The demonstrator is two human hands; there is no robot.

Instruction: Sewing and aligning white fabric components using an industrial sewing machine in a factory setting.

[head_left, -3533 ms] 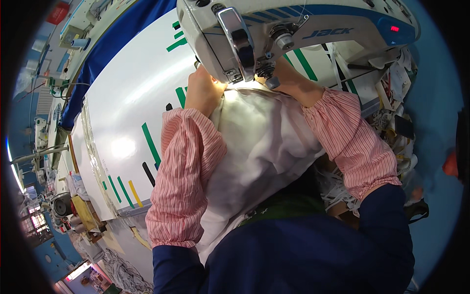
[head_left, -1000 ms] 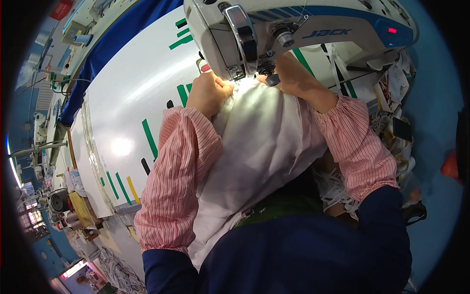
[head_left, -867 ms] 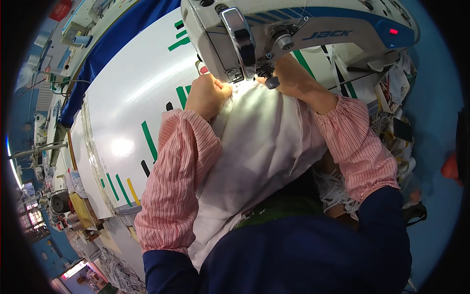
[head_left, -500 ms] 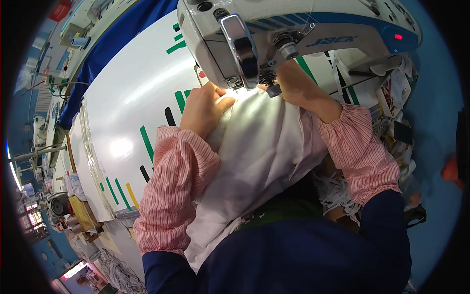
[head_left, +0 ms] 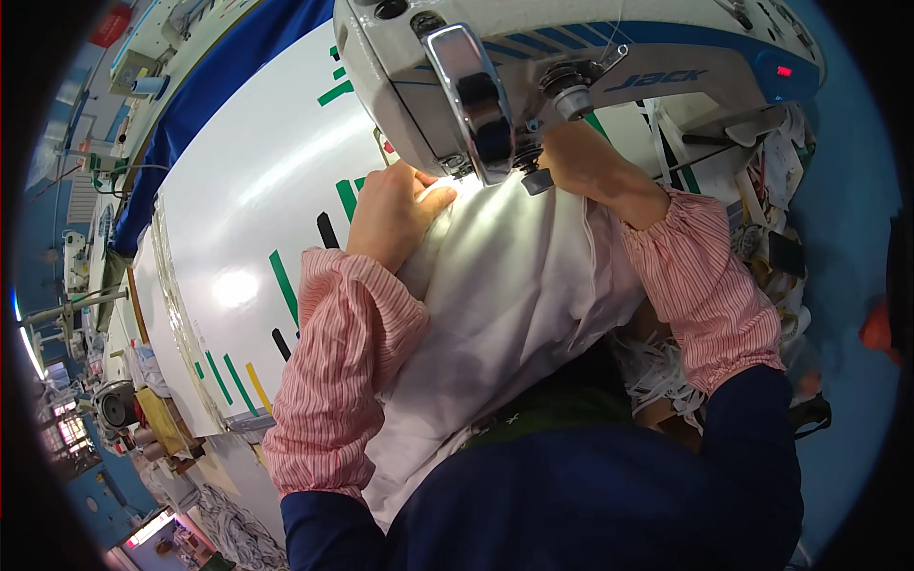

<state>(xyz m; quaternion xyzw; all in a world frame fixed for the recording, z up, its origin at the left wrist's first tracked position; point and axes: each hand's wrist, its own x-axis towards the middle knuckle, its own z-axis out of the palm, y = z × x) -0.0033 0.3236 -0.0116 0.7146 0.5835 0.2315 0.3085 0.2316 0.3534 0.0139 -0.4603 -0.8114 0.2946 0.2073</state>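
Note:
A white and blue sewing machine (head_left: 533,67) stands over the table, its lamp lighting the needle area. White fabric (head_left: 505,276) runs from under the machine head down over my lap. At the left of the needle area, my left hand (head_left: 392,209) pinches the fabric's edge between thumb and fingers. My right hand (head_left: 586,162) reaches in behind the machine's needle end and rests at the fabric on the right; its fingertips are hidden by the machine. Striped red-and-white sleeve covers wrap both forearms.
The white tabletop (head_left: 238,209) carries green, black and yellow tape strips. White scraps (head_left: 662,366) hang in a heap right of my lap. Papers and small tools (head_left: 776,171) crowd the table's right end. A blue cloth (head_left: 205,105) lines the far edge, with other machines beyond.
The view has shifted slightly. Both hands keep nearly the same places at the machine, and the fabric's folds on the right have changed a little.

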